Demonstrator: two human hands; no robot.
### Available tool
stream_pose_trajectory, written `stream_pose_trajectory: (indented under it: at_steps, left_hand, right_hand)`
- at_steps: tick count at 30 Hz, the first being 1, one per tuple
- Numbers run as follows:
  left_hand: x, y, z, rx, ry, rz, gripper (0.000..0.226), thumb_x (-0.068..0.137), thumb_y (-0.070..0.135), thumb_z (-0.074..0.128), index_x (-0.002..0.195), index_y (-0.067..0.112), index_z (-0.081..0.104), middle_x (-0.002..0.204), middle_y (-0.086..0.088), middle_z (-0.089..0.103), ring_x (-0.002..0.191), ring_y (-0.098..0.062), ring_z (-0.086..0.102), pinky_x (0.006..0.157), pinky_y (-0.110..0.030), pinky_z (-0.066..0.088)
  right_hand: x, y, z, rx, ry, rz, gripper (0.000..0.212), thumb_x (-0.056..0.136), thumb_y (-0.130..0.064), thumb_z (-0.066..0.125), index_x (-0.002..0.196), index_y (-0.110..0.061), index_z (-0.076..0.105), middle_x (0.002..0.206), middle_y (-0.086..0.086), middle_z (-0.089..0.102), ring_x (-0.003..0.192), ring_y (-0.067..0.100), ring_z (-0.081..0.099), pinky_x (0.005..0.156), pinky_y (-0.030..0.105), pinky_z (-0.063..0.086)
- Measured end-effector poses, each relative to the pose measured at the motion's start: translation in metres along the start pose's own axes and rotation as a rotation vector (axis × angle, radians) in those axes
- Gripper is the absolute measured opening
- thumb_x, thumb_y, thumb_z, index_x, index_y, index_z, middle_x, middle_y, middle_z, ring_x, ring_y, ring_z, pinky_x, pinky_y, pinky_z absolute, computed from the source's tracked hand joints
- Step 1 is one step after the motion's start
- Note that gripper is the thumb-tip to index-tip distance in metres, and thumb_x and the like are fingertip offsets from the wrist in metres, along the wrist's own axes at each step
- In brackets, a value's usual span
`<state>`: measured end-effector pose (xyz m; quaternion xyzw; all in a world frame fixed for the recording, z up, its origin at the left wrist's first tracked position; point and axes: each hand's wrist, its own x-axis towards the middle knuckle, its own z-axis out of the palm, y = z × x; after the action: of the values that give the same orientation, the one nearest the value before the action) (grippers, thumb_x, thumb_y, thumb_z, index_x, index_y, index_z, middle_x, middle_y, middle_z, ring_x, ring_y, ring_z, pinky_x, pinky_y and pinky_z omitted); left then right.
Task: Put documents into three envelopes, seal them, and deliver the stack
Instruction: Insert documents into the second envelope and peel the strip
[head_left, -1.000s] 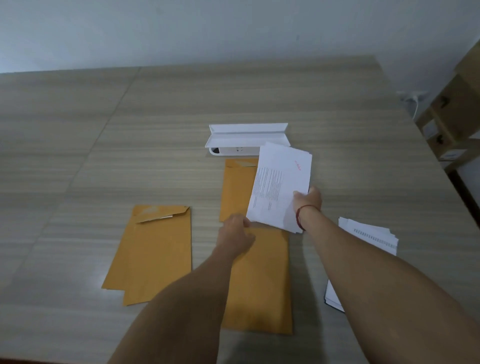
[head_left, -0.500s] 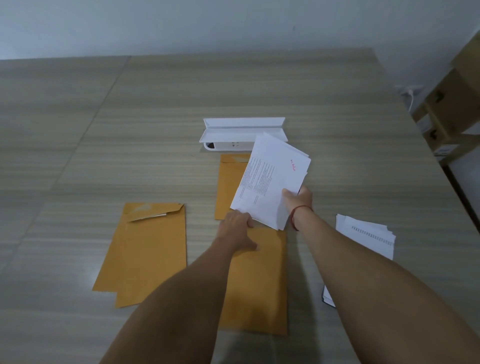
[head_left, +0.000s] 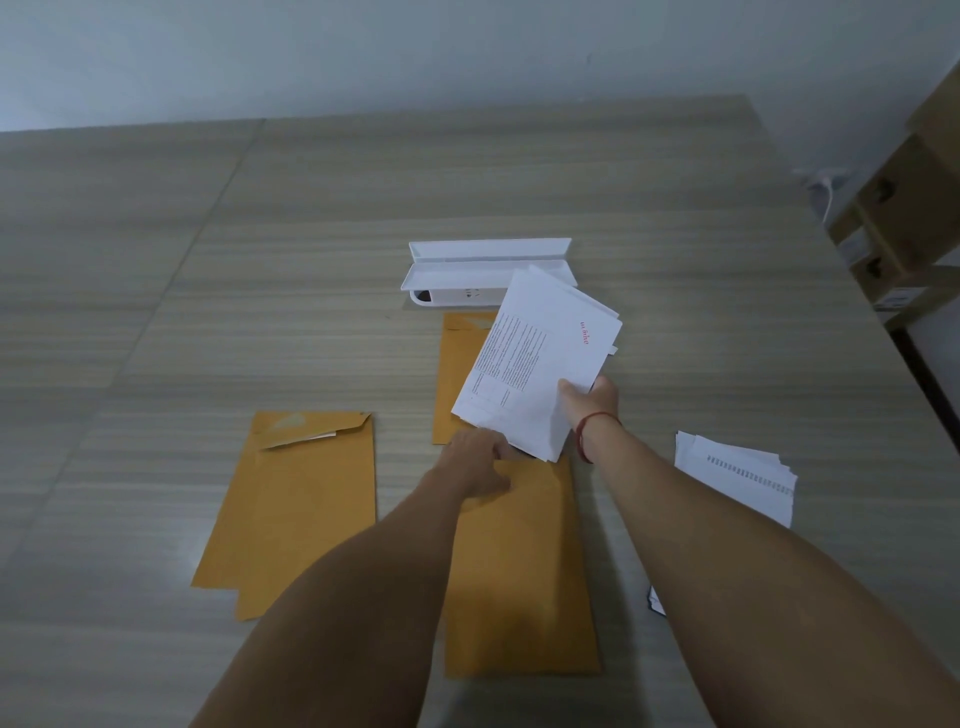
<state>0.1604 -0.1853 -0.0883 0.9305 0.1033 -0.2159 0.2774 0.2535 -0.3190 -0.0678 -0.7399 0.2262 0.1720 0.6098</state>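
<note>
My right hand (head_left: 589, 402) grips a sheaf of white printed documents (head_left: 535, 358) tilted above the table, its lower corner down at the mouth of a brown envelope (head_left: 517, 571) lying in front of me. My left hand (head_left: 475, 465) pinches the top edge of that envelope at its opening. Another brown envelope (head_left: 457, 374) lies farther back, partly under the sheets. On the left lie two overlapping brown envelopes (head_left: 296, 499), the top one with white paper showing under its flap.
A white open case (head_left: 467, 273) sits behind the envelopes. A loose stack of white papers (head_left: 737, 473) lies to the right, beside my right forearm. Cardboard boxes (head_left: 904, 218) stand beyond the table's right edge. The wooden table (head_left: 208, 260) reaches back to a wall.
The sheaf has tilted and come down toward the near envelope's mouth. My left hand stays on the envelope's top edge. The view has shifted slightly.
</note>
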Motion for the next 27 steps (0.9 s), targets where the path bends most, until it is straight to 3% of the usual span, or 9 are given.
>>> stream_pose_trajectory:
  at_steps: [7,12,15,18,22,24,27]
  left_hand:
    - [0.004,0.0,0.002,-0.122,-0.04,0.034,0.017,0.074,0.012,0.072,0.087,0.019,0.065,0.098,0.003,0.059,0.088,-0.015,0.054,0.076,-0.029,0.05]
    - [0.006,-0.002,0.002,-0.195,0.036,-0.042,0.011,0.08,0.017,0.066,0.089,0.021,0.063,0.11,-0.001,0.06,0.098,-0.016,0.056,0.085,-0.028,0.049]
    - [0.007,-0.002,0.001,-0.176,0.081,-0.037,0.012,0.084,0.017,0.065,0.095,0.013,0.066,0.109,-0.001,0.061,0.098,-0.015,0.056,0.086,-0.027,0.047]
    - [0.009,0.004,0.002,-0.194,0.107,-0.015,0.009,0.087,0.016,0.064,0.092,0.009,0.067,0.107,-0.003,0.065,0.102,-0.02,0.061,0.092,-0.032,0.05]
    - [0.011,0.012,0.003,-0.227,0.16,-0.048,0.006,0.091,0.017,0.06,0.091,0.013,0.065,0.104,-0.003,0.064,0.097,-0.019,0.06,0.087,-0.031,0.051]
    - [0.012,0.013,0.003,-0.205,0.166,-0.04,0.007,0.091,0.018,0.06,0.092,0.013,0.065,0.104,-0.002,0.064,0.096,-0.018,0.06,0.085,-0.03,0.051]
    - [0.011,0.011,0.004,-0.174,0.147,-0.01,0.009,0.091,0.017,0.059,0.094,0.012,0.066,0.106,-0.004,0.065,0.095,-0.019,0.06,0.083,-0.03,0.05]
  right_hand:
    - [-0.002,-0.001,0.005,-0.039,-0.044,-0.025,0.033,0.092,-0.008,0.055,0.124,-0.003,0.056,0.125,0.011,0.062,0.115,0.029,0.059,0.094,0.034,0.047]
    - [-0.002,0.006,-0.002,-0.191,-0.104,-0.068,0.03,0.093,-0.01,0.052,0.122,-0.005,0.056,0.125,0.011,0.062,0.114,0.028,0.058,0.091,0.035,0.048]
    - [-0.003,0.009,-0.008,-0.288,-0.127,-0.093,0.028,0.093,-0.01,0.051,0.121,-0.004,0.056,0.125,0.011,0.061,0.115,0.03,0.058,0.086,0.033,0.047]
    - [-0.007,0.005,-0.01,-0.392,-0.154,-0.102,0.032,0.091,-0.016,0.053,0.122,-0.007,0.055,0.124,0.01,0.061,0.114,0.03,0.057,0.093,0.037,0.048]
    - [-0.011,0.005,-0.012,-0.617,-0.17,-0.176,0.029,0.088,-0.03,0.057,0.112,-0.017,0.06,0.118,0.006,0.065,0.11,0.03,0.058,0.1,0.047,0.045]
    - [-0.012,0.005,-0.014,-0.626,-0.181,-0.185,0.025,0.087,-0.035,0.058,0.106,-0.019,0.06,0.115,0.005,0.065,0.11,0.031,0.057,0.101,0.047,0.044]
    - [-0.012,-0.001,-0.015,-0.624,-0.15,-0.275,0.028,0.092,-0.033,0.053,0.112,-0.014,0.058,0.116,0.005,0.065,0.109,0.03,0.058,0.102,0.046,0.041]
